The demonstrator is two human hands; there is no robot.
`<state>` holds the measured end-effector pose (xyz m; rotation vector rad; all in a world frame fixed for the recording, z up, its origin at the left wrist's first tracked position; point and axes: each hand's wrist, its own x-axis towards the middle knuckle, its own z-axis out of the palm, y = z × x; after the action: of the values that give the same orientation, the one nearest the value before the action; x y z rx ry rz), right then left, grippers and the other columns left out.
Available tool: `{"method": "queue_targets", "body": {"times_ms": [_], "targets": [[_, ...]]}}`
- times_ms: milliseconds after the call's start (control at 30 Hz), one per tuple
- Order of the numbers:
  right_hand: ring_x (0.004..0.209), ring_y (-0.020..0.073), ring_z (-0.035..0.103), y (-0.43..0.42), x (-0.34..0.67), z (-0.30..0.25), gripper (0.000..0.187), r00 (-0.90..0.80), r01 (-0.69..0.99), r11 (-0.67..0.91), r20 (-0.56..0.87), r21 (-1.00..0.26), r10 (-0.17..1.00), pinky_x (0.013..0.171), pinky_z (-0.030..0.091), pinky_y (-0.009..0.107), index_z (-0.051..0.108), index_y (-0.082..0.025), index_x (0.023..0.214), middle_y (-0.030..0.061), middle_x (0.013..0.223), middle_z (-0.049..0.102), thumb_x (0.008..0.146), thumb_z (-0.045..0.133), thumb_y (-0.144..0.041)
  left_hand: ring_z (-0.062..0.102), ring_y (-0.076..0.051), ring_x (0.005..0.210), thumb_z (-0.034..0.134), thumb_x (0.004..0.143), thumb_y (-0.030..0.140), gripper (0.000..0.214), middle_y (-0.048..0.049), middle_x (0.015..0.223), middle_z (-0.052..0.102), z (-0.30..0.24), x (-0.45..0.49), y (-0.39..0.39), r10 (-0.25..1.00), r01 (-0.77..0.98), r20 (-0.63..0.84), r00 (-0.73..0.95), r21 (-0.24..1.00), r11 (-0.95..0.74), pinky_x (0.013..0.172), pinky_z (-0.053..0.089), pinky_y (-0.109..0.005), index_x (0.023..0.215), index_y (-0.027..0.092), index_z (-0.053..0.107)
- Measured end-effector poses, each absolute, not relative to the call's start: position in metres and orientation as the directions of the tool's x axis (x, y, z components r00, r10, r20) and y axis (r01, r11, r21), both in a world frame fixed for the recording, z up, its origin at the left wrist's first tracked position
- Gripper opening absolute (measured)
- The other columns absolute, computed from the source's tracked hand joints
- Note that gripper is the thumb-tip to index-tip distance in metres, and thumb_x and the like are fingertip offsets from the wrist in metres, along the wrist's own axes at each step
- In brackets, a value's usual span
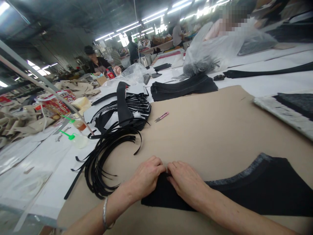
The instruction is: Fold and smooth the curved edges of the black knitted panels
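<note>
A black fabric piece [259,192] with a curved, greyish upper edge lies flat across the tan board [207,130]. My left hand [149,173] pinches its upper edge near the left end. Close beside it, my right hand [183,179] also has its fingers closed on that edge, thumb underneath. The fingertips of both hands almost meet, and they hide the bit of edge between them. Left of my hands lies a bundle of curved black strips [97,166]. Small pink-handled thread snips [161,117] rest on the board beyond my hands.
Stacked black pieces [181,87] lie at the board's far edge, beside a fan of black-and-white strips [137,106]. Two green-tipped bottles, one of them clear [79,141], stand at left near a slanting pole [49,88]. A plastic bag [212,52] sits farther back; other people work beyond.
</note>
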<state>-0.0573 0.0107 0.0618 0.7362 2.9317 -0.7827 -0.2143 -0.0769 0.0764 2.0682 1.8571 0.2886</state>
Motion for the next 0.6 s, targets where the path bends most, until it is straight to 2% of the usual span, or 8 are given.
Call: {"method": "queue_targets", "body": {"times_ms": [267, 467, 600], "targets": [[0.091, 0.0247, 0.057, 0.011, -0.055, 0.062, 0.018, -0.885, 0.45, 0.741, -0.136, -0.499, 0.445, 0.083, 0.046, 0.04, 0.06, -0.015, 0.094, 0.0081, 0.094, 0.061, 0.086, 0.047, -0.005, 0.055, -0.016, 0.088, 0.042, 0.08, -0.002, 0.036, -0.0023, 0.088, 0.059, 0.075, -0.216, -0.072, 0.988, 0.907, -0.079, 0.13, 0.413, -0.086, 0.079, 0.046, -0.025, 0.094, 0.02, 0.066], [0.088, 0.0232, 0.054, 0.006, -0.048, 0.046, 0.023, -0.879, 0.414, 0.74, -0.021, -0.53, 0.477, 0.081, 0.047, 0.039, 0.059, -0.015, 0.093, 0.008, 0.093, 0.058, 0.084, 0.045, 0.001, 0.056, -0.016, 0.089, 0.042, 0.083, 0.001, 0.035, -0.0033, 0.092, 0.06, 0.074, -0.214, -0.074, 0.987, 0.909, -0.067, 0.148, 0.402, -0.109, 0.079, 0.046, -0.026, 0.1, 0.021, 0.066], [0.088, 0.0228, 0.052, 0.004, -0.042, 0.038, 0.029, -0.898, 0.337, 0.79, 0.077, -0.512, 0.433, 0.081, 0.047, 0.038, 0.059, -0.015, 0.092, 0.008, 0.094, 0.056, 0.078, 0.045, 0.006, 0.056, -0.017, 0.089, 0.04, 0.088, 0.005, 0.033, -0.0041, 0.092, 0.061, 0.071, -0.213, -0.079, 0.984, 0.92, -0.057, 0.166, 0.369, -0.134, 0.079, 0.047, -0.028, 0.103, 0.02, 0.065]]}}
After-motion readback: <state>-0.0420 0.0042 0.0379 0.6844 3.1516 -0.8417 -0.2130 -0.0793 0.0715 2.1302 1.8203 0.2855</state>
